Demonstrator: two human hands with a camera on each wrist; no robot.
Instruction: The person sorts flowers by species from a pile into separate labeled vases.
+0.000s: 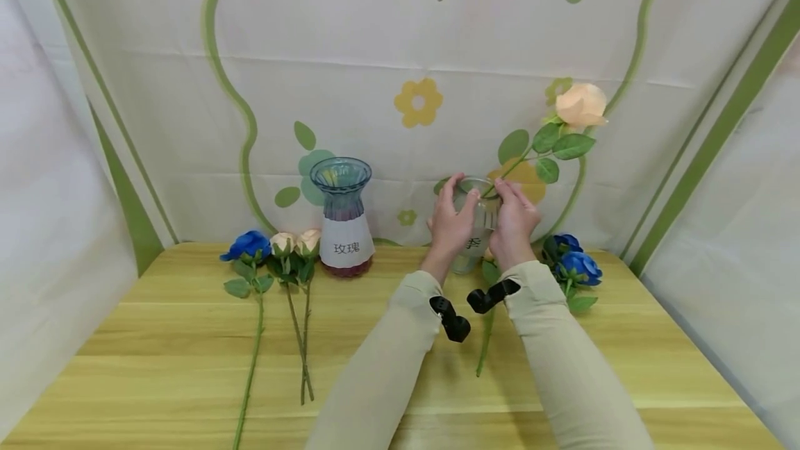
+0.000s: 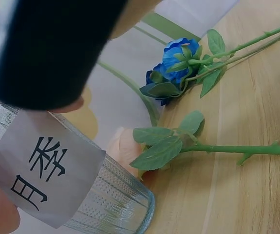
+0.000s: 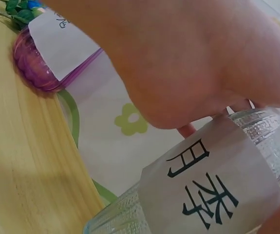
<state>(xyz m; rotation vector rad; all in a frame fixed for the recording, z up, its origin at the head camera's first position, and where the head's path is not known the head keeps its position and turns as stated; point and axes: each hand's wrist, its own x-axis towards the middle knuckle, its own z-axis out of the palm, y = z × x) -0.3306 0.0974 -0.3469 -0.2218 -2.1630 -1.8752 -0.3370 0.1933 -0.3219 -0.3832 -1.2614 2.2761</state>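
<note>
A clear ribbed glass vase (image 1: 485, 216) with a paper label (image 2: 49, 170) bearing black characters stands at the table's back, right of middle. My left hand (image 1: 451, 222) grips it from the left, close under the rim. At the rim's right side, my right hand (image 1: 515, 217) pinches the stem of a peach rose (image 1: 581, 104). That stem slants down into the vase mouth, and its bloom leans up and right. Beside the vase base lies another peach rose, its bloom (image 2: 123, 148) partly hidden behind its leaves (image 2: 159, 151).
A blue-to-purple vase (image 1: 342, 189) with a white label stands to the left. Near it lie a blue rose (image 1: 247, 246) and two peach roses (image 1: 283, 243). Blue roses (image 1: 578, 268) lie right of my right hand. Behind the wooden table (image 1: 175, 346) hangs a printed cloth (image 1: 350, 103).
</note>
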